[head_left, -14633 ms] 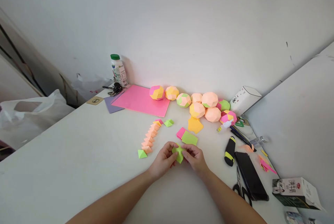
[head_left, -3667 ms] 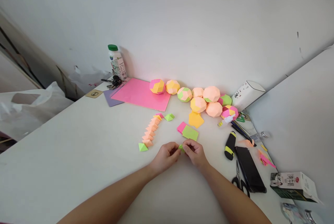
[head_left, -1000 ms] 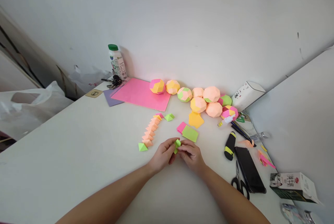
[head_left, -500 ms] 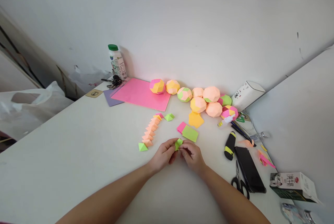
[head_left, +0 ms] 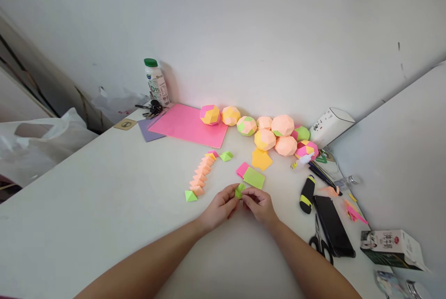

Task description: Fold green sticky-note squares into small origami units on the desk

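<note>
A small folded piece of green paper [head_left: 239,191] is pinched between my two hands over the table. My left hand [head_left: 221,206] grips its left side, thumb and fingers pressed together. On its right edge, my right hand [head_left: 258,204] closes with thumb and forefinger. Just beyond lie a green paper sheet [head_left: 254,178] and a pink paper sheet [head_left: 241,170], partly overlapped. To the left runs a row of folded peach paper pieces [head_left: 200,177], with a green folded piece [head_left: 191,196] at its near end. Another green folded piece [head_left: 226,156] sits by the far end.
Several faceted paper balls [head_left: 265,139] line the wall beside a pink folder [head_left: 188,125]. On the right are a black phone [head_left: 334,226], scissors [head_left: 319,243], a box cutter [head_left: 307,194] and a milk carton [head_left: 392,248]. A bottle [head_left: 157,84] and keys [head_left: 153,108] stand back left.
The green paper has turned slightly in my fingers and moved a little to the right. My right fingers have shifted along its edge. Everything else on the table stays put.
</note>
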The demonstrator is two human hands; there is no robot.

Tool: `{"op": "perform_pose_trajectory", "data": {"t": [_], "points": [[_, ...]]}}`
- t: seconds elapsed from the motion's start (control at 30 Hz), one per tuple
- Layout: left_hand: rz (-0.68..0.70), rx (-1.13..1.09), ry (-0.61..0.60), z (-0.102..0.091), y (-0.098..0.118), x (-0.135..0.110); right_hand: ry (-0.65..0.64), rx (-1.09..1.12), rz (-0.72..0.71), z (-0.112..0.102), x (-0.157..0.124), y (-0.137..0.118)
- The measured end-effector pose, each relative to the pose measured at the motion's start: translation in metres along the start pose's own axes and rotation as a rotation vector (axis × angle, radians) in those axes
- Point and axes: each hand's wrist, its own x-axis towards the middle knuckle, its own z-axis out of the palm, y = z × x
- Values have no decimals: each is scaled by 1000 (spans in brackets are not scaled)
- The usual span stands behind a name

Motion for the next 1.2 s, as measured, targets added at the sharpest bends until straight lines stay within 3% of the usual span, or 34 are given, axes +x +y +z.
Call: {"op": "perform_pose_trajectory", "data": {"t": [0.53, 0.87, 1.0, 1.2], "points": [[2, -26, 38, 0, 0, -3, -84, -253, -147, 2, -2, -7], [-32, -79, 74, -1, -1, 1, -63, -272, -209, 5, -3, -6], [-27, -84, 52, -2, -2, 2, -80, -373, -246, 5, -3, -9], [-17, -93, 60, -2, -3, 2, -99, -253, -120, 3, -4, -5]]}}
